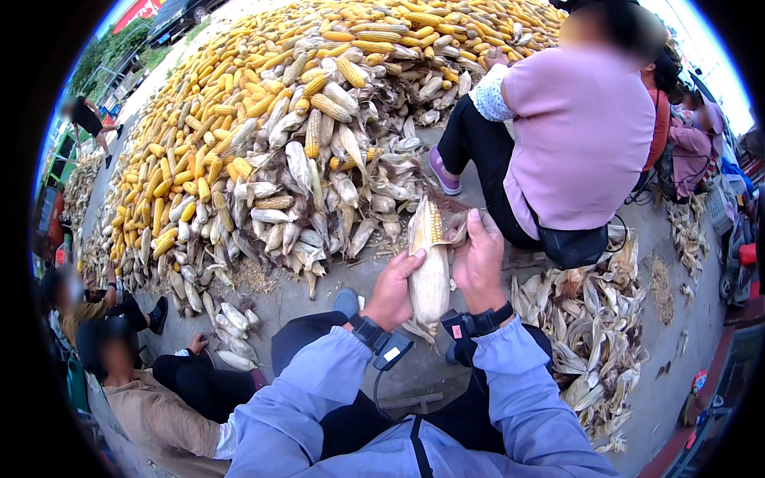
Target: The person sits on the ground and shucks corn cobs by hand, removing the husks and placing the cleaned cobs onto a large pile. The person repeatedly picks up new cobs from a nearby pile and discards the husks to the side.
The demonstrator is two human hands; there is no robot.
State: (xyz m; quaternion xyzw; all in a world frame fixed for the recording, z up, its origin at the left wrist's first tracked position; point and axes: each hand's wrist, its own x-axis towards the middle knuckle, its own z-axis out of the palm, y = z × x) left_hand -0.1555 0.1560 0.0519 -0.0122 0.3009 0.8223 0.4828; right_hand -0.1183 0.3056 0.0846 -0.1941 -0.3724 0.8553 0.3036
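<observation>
An ear of corn stands roughly upright between my hands, its pale dry husk parted near the top so that yellow kernels show. My left hand grips the husked lower part from the left, thumb on its front. On the other side, my right hand pinches a strip of husk and brown silk pulled out to the right of the ear. Straps with small devices sit around both wrists. Beyond my hands rises a big heap of corn, with bare yellow ears above and ears still in husks along its near edge.
A person in a pink top sits close at the front right. Another in a brown shirt sits at my left, near several husked ears. Loose husks are piled at my right. More people are farther off on both sides.
</observation>
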